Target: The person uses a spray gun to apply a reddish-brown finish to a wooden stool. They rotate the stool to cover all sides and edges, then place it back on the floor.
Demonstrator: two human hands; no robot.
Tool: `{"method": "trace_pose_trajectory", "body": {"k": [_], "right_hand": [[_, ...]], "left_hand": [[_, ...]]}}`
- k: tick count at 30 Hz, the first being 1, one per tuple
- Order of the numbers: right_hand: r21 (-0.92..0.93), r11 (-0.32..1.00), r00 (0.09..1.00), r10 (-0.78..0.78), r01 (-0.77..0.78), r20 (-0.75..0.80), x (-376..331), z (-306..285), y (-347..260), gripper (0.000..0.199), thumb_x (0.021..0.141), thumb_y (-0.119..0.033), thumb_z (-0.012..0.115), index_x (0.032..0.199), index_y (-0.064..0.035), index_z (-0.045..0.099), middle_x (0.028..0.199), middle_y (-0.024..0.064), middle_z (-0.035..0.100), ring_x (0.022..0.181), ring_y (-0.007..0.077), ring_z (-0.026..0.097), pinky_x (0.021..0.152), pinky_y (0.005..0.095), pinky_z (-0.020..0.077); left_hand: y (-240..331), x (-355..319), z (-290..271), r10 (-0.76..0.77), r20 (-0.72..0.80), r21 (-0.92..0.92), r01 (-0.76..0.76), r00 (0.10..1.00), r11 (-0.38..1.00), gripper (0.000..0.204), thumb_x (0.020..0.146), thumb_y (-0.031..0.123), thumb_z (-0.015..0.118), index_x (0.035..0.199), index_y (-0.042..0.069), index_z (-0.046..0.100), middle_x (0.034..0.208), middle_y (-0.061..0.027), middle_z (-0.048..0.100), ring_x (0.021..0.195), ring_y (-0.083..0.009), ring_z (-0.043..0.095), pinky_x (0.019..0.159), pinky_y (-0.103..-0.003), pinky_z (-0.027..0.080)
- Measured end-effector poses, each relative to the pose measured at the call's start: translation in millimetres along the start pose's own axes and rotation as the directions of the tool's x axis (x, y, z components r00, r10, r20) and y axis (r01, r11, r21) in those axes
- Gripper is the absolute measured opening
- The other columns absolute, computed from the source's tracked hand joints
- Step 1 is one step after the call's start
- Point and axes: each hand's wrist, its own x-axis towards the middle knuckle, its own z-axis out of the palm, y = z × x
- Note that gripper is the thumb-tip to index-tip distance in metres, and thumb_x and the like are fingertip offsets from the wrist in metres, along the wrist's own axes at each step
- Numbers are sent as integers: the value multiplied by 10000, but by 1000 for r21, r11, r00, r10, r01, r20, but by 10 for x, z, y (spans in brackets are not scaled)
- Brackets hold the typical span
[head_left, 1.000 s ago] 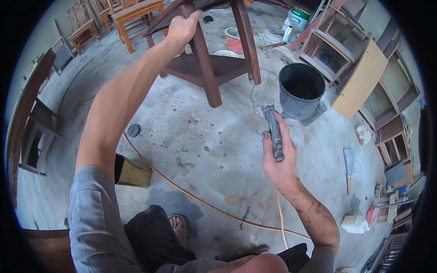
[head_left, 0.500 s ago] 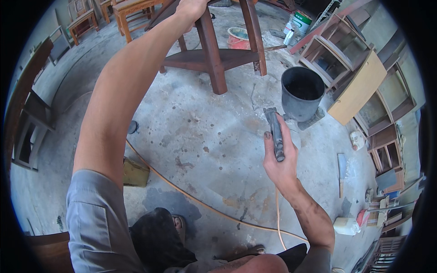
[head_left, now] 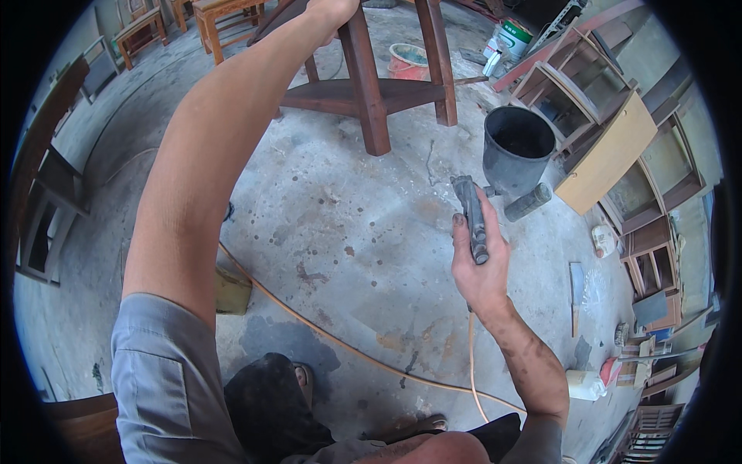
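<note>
My right hand is closed around a dark, stained spray gun, held above the floor with the thumb along its left side. A thin orange hose runs down from beneath that hand. At the top edge, my left hand is closed at the upper part of a dark brown wooden stand with splayed legs and a low shelf. Its fingers are partly out of sight. Just beyond the spray gun stand a black bucket and a dark cylinder; I cannot tell whether the cylinder joins the gun.
An orange hose crosses the stained concrete floor near my feet. A yellowish can is beside my left arm. Cabinet frames and a tan board line the right; a red bucket lies behind the stand. Wooden chairs are far left.
My right hand has moved slightly up and to the right with the spray gun. My left hand stays at the stand's top, and the whole view has shifted a little.
</note>
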Motion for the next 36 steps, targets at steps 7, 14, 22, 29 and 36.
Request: {"method": "trace_pose_trajectory", "body": {"k": [7,14,22,29,36], "right_hand": [[80,997,1000,23,-22,-1,143,-59,-55,460,1007,-25,615,1454,9,512,1061,162,723,908,130,669,805,268,525],[450,872,980,153,-194,128,-40,-198,312,472,1037,-93,624,1471,38,491,925,54,663,841,105,611,804,270,522],[578,725,912,179,-375,368,98,-563,501,536,1079,-315,595,1515,-28,470,879,15,619,751,82,558,573,247,459],[716,599,925,126,-358,357,127,-589,592,536,1081,-352,583,1522,-67,475,854,12,602,676,49,512,430,225,349],[639,661,915,211,-393,344,-157,-491,598,481,1053,-134,607,1497,2,482,874,17,622,784,100,588,800,269,509]], "left_hand": [[5,66,-77,20,1,-26,-20,1000,999,646,961,432,655,1279,-129,608,1223,-257,670,1095,-383,670,908,-567,521],[-73,268,-74,-44,103,-189,63,994,980,624,968,425,656,1400,-10,541,1216,-173,655,1015,-285,656,815,-590,522],[250,34,-239,-65,253,-147,105,965,984,481,1049,359,555,1302,-34,439,924,-174,626,809,-364,697,759,-517,645],[318,21,-188,-118,219,-72,136,969,988,429,1070,386,511,1284,17,460,916,-138,636,871,-346,706,858,-544,613],[220,-42,-173,-97,194,-135,124,976,983,469,1053,390,544,1244,-35,491,838,-152,648,753,-344,714,737,-508,645]]}}
